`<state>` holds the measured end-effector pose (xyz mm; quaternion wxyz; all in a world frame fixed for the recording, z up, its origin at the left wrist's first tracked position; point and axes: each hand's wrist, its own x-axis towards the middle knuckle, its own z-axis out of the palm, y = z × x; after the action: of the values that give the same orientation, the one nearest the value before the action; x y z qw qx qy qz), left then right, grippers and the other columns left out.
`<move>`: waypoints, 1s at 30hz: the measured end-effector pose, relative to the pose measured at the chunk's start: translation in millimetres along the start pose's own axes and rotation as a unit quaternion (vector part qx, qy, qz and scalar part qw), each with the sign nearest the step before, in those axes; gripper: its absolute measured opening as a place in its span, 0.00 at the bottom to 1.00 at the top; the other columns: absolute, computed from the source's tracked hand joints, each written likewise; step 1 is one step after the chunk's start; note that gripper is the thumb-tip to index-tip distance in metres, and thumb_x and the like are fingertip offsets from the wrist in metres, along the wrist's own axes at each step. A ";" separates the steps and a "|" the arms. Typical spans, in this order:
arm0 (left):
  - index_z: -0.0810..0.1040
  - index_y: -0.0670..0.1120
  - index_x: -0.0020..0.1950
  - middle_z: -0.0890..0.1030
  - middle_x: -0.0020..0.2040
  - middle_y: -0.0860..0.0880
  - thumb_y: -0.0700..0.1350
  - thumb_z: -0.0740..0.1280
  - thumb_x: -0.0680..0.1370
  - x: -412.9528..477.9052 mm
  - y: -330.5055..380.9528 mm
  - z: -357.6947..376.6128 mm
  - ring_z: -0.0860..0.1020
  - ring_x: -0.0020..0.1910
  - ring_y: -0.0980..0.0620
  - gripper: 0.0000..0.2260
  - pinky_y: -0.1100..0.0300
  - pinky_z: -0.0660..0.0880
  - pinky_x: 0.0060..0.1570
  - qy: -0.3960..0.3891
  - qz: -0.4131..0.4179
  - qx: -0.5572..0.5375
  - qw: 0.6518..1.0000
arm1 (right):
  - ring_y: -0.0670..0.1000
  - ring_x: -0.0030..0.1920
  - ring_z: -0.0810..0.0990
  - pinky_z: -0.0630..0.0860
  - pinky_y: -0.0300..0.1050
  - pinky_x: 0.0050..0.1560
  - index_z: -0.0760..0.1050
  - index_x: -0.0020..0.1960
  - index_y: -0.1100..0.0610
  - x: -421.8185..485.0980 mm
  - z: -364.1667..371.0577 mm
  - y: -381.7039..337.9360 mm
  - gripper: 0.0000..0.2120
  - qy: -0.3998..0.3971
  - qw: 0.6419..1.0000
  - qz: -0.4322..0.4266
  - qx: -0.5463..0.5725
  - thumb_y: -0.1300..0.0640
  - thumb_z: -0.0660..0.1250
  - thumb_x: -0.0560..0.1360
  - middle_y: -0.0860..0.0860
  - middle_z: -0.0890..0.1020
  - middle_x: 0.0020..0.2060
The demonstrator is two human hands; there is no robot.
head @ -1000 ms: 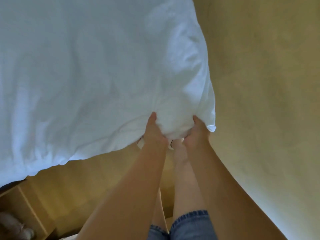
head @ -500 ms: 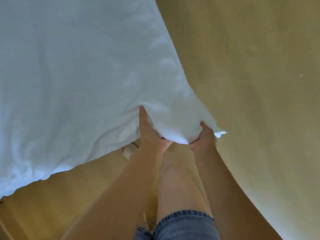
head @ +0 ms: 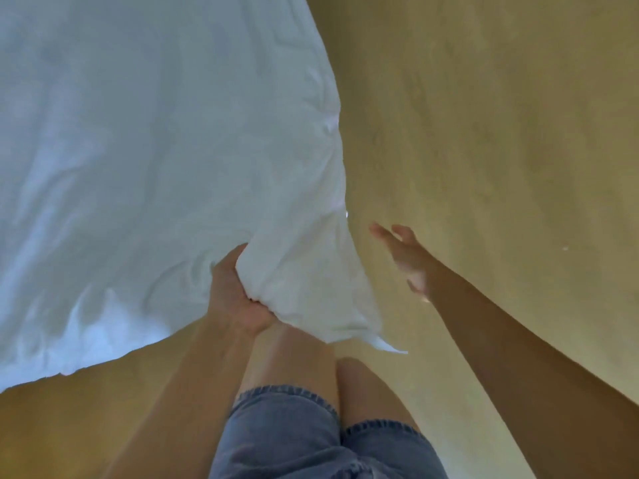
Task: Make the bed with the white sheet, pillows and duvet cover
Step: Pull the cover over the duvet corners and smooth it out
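The white bedding fills the upper left and centre of the frame, a big pale expanse with soft creases, hanging or stretched toward the camera; whether it is the sheet or the duvet cover cannot be told. Its lower right corner is gathered into a thick bunch just below the middle of the frame, with a thin tip of cloth trailing off to the lower right. Behind it, the tan floor takes up the right half and runs along the bottom left.

At the bottom centre stand the person's bare legs in denim shorts, close to the cloth, probably so the corner can be drawn tight.

The left hand, centre frame, has its fingers curled into the bunched corner and holds it firmly, likely to keep tension on the fabric. The right hand, right of centre, is blurred, fingers spread and straight, gripping nothing, just beside the cloth's edge but apart from it.
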<state>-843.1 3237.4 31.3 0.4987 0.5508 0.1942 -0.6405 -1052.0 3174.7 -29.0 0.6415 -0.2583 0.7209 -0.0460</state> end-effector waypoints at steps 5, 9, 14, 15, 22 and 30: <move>0.86 0.43 0.43 0.85 0.42 0.46 0.44 0.63 0.71 -13.5 32.3 14.5 0.84 0.40 0.48 0.12 0.57 0.80 0.36 -0.051 0.006 -0.102 0.993 | 0.56 0.63 0.75 0.67 0.56 0.68 0.73 0.67 0.52 -13.3 49.4 -39.0 0.41 -0.279 0.945 0.140 0.095 0.28 0.65 0.61 0.54 0.78 0.62; 0.84 0.44 0.52 0.84 0.49 0.45 0.53 0.63 0.77 -20.8 51.1 36.3 0.83 0.47 0.49 0.16 0.57 0.80 0.40 -0.049 0.055 -0.169 0.983 | 0.57 0.53 0.81 0.77 0.50 0.52 0.78 0.61 0.58 -39.8 64.4 -82.5 0.20 -0.240 0.941 0.117 0.209 0.49 0.69 0.73 0.58 0.82 0.53; 0.82 0.47 0.58 0.82 0.56 0.44 0.60 0.72 0.64 -36.0 8.1 89.7 0.82 0.53 0.44 0.27 0.50 0.79 0.50 -0.010 0.041 -0.162 0.986 | 0.49 0.42 0.84 0.79 0.41 0.37 0.79 0.52 0.54 -45.9 3.9 -175.4 0.11 -0.090 0.979 -0.147 0.110 0.61 0.73 0.70 0.50 0.85 0.42; 0.78 0.47 0.62 0.82 0.58 0.44 0.59 0.74 0.63 -38.5 -8.2 102.6 0.81 0.55 0.43 0.31 0.47 0.77 0.54 -0.003 0.023 -0.161 0.987 | 0.48 0.43 0.83 0.79 0.42 0.39 0.78 0.53 0.54 -52.0 0.7 -184.4 0.12 -0.081 0.978 -0.179 0.071 0.61 0.73 0.70 0.49 0.85 0.43; 0.81 0.43 0.53 0.85 0.45 0.43 0.49 0.71 0.63 -39.7 -61.4 177.5 0.84 0.41 0.45 0.20 0.54 0.79 0.30 0.086 0.084 -0.266 0.957 | 0.51 0.46 0.83 0.80 0.48 0.49 0.78 0.56 0.58 -61.4 -33.5 -170.8 0.15 -0.190 0.970 -0.142 -0.059 0.56 0.73 0.71 0.52 0.84 0.46; 0.83 0.44 0.26 0.82 0.30 0.46 0.39 0.62 0.72 -88.5 -105.2 198.3 0.82 0.28 0.50 0.17 0.61 0.76 0.24 0.187 0.213 -0.247 0.927 | 0.56 0.52 0.82 0.76 0.51 0.52 0.83 0.47 0.59 -43.5 -59.7 -212.8 0.21 -0.444 0.889 0.085 -0.076 0.43 0.62 0.77 0.57 0.85 0.49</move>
<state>-1043.5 3161.7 142.3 0.6983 0.5483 0.3144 -0.3361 -1040.1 2994.1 105.2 0.8743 -0.2379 0.3813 0.1832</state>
